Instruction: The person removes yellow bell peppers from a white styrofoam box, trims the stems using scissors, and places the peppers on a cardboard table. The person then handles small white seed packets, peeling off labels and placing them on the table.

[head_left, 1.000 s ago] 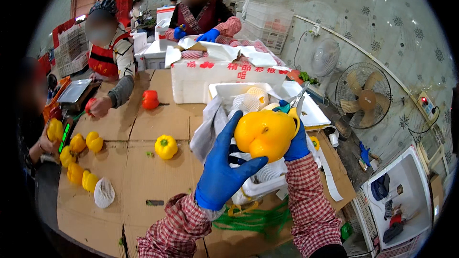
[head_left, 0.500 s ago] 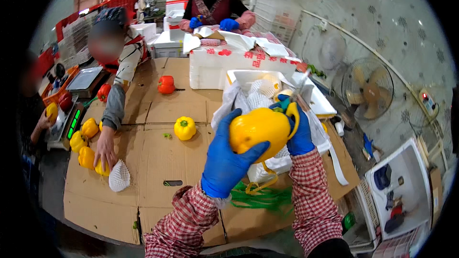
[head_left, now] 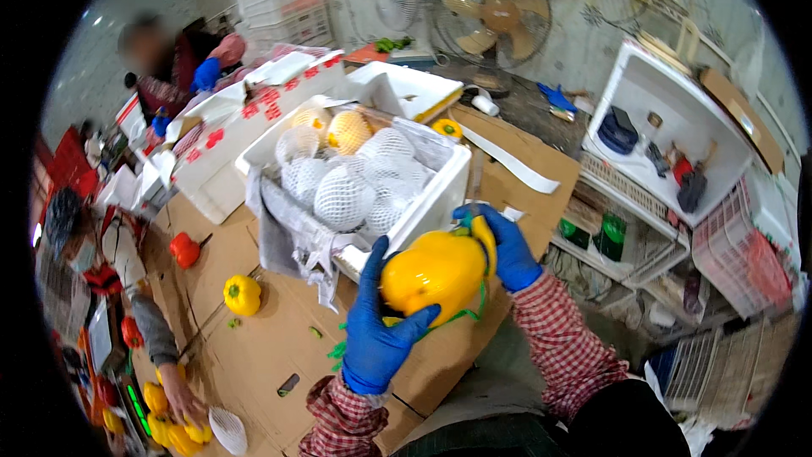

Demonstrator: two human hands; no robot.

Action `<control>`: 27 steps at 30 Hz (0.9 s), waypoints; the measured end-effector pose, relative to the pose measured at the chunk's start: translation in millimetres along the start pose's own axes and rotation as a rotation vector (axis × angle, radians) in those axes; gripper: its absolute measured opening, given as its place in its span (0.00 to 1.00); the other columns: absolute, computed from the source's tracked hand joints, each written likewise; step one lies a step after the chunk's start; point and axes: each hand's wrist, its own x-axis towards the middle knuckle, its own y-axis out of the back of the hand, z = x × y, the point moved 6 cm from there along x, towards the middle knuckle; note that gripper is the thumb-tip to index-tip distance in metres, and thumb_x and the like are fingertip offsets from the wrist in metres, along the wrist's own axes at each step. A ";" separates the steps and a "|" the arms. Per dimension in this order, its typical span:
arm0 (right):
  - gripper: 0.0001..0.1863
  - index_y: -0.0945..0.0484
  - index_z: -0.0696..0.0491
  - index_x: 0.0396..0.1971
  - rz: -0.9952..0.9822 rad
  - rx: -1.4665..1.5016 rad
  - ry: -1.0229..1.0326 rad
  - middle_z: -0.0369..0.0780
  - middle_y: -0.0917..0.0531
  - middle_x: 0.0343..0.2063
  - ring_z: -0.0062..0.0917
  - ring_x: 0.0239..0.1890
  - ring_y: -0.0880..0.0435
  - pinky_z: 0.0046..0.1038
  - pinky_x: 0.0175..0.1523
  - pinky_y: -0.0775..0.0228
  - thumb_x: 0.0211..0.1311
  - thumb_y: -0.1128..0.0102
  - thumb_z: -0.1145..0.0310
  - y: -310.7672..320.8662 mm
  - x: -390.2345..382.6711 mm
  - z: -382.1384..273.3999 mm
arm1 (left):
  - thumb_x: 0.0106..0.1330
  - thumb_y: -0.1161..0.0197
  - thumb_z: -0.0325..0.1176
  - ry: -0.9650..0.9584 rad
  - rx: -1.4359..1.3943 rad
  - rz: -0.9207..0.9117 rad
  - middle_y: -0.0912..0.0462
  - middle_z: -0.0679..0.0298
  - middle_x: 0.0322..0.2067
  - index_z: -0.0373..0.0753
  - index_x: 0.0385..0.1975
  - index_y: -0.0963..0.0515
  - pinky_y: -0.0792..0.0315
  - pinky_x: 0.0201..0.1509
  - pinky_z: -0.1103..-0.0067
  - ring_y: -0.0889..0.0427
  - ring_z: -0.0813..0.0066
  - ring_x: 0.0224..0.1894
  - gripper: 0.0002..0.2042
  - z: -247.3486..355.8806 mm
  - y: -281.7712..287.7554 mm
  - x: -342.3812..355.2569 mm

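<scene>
Pepper (head_left: 436, 275), glossy yellow, sits between the left hand (head_left: 381, 334), cupped round its left side, and the right hand (head_left: 512, 252), curled about yellow-handled scissors (head_left: 485, 241) by the stem. Ahead stands 1 box (head_left: 436, 203) of white nets (head_left: 342, 199); left of the left hand, 1 loose pepper (head_left: 243, 294).

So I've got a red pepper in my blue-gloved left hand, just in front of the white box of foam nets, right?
Not quite: the pepper in your blue-gloved left hand is yellow, as the head view shows. It is just in front of the white box of foam nets.
</scene>
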 end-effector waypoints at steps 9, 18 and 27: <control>0.13 0.31 0.57 0.38 0.555 -0.277 0.099 0.37 0.27 0.31 0.19 0.33 0.28 0.20 0.38 0.35 0.49 0.49 0.76 240.4 13.6 14.1 | 0.48 0.39 0.26 0.056 0.520 -0.171 0.25 0.61 0.32 0.36 0.45 0.33 0.32 0.36 0.83 0.26 0.76 0.33 0.21 -46.2 -16.3 -12.6; 0.11 0.28 0.56 0.25 0.411 -0.583 -0.009 0.39 0.25 0.24 0.27 0.26 0.29 0.26 0.32 0.39 0.50 0.53 0.64 449.3 196.4 126.8 | 0.51 0.42 0.28 0.487 0.569 -0.030 0.24 0.60 0.31 0.38 0.43 0.31 0.31 0.35 0.82 0.25 0.75 0.31 0.17 -122.8 -74.5 -14.8; 0.20 0.34 0.57 0.42 0.804 -0.177 -0.465 0.42 0.28 0.35 0.30 0.36 0.29 0.27 0.41 0.38 0.56 0.59 0.58 449.9 345.0 269.0 | 0.54 0.45 0.39 0.548 0.822 0.214 0.26 0.57 0.31 0.44 0.46 0.34 0.30 0.33 0.75 0.25 0.64 0.31 0.19 -138.1 -109.0 -14.4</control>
